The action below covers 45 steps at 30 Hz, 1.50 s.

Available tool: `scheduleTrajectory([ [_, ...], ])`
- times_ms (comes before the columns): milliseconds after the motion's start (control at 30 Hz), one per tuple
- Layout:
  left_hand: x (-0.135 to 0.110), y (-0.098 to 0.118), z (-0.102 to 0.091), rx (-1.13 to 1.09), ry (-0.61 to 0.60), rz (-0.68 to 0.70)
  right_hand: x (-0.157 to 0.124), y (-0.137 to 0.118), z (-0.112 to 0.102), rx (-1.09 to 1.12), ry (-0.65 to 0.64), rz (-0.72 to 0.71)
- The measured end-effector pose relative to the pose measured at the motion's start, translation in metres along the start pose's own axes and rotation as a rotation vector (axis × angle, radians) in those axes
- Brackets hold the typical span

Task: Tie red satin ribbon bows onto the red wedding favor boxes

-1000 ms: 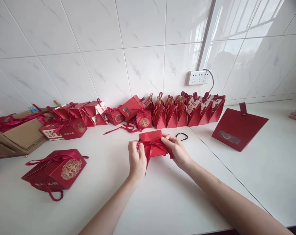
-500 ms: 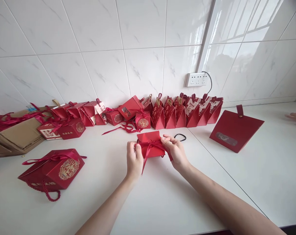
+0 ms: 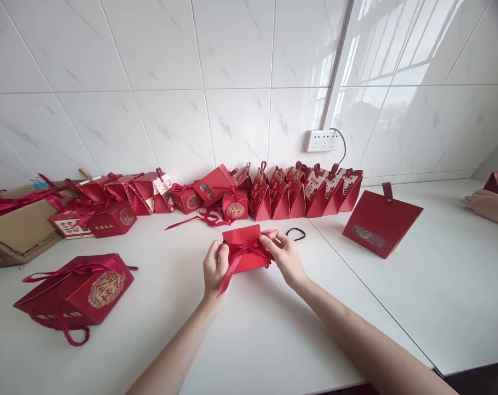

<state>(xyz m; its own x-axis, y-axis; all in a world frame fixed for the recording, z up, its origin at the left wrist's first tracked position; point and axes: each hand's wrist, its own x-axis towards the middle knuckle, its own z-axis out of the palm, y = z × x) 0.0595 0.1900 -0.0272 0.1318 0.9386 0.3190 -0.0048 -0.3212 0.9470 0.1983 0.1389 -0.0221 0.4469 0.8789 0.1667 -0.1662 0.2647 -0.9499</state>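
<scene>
A small bright-red gift box [image 3: 252,264] lies on the white table before me, with a crimson ribbon [image 3: 232,266] tied in a bow across its front. One ribbon tail hangs toward me at the lower left. At the box's left side my left hand [image 3: 214,269] is closed, thumb against fingers, on the ribbon's left loop. My right hand [image 3: 289,259] pinches the ribbon at the opposite side, near the box's right edge. The fingertips partly hide both ribbon ends.
A larger red box [image 3: 78,293] with ribbon and rope handle sits left. Several red gift boxes [image 3: 279,196] line the wall, beside a cardboard box [image 3: 22,236]. A black loop [image 3: 297,235] and red bag [image 3: 382,222] lie right. Another person's hand [image 3: 485,206] is at far right.
The view has shifted a little, so most things sit further left. The ribbon tail now slants to the lower left. At far right, more of the other person's arm and a red bag show.
</scene>
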Motion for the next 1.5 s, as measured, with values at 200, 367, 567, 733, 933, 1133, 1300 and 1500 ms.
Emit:
scheduleTrajectory([
  [200,0.000,0.001,0.003,0.062,0.050,-0.019,0.001,0.003,-0.001,0.016,0.008,0.046],
  [367,0.000,-0.004,0.002,0.137,0.095,0.065,0.003,0.005,-0.003,0.001,0.046,0.073],
  [567,0.002,-0.004,0.000,0.158,0.034,0.074,-0.001,0.001,-0.009,-0.354,0.084,-0.382],
  [733,-0.002,-0.003,0.001,0.171,-0.034,0.105,-0.013,0.000,-0.005,-0.846,-0.122,-0.988],
  [933,-0.004,-0.004,0.000,0.176,-0.052,0.209,-0.011,0.005,-0.004,-0.922,-0.186,-1.141],
  [1133,-0.004,-0.004,0.000,0.154,-0.041,0.198,-0.011,0.000,-0.010,-0.960,-0.231,-1.291],
  [1300,-0.005,-0.005,0.000,0.157,-0.041,0.198,-0.014,-0.003,-0.008,-0.997,-0.235,-1.365],
  [1500,-0.004,-0.006,0.000,0.137,-0.055,0.176,-0.019,0.004,-0.002,-1.041,-0.343,-1.473],
])
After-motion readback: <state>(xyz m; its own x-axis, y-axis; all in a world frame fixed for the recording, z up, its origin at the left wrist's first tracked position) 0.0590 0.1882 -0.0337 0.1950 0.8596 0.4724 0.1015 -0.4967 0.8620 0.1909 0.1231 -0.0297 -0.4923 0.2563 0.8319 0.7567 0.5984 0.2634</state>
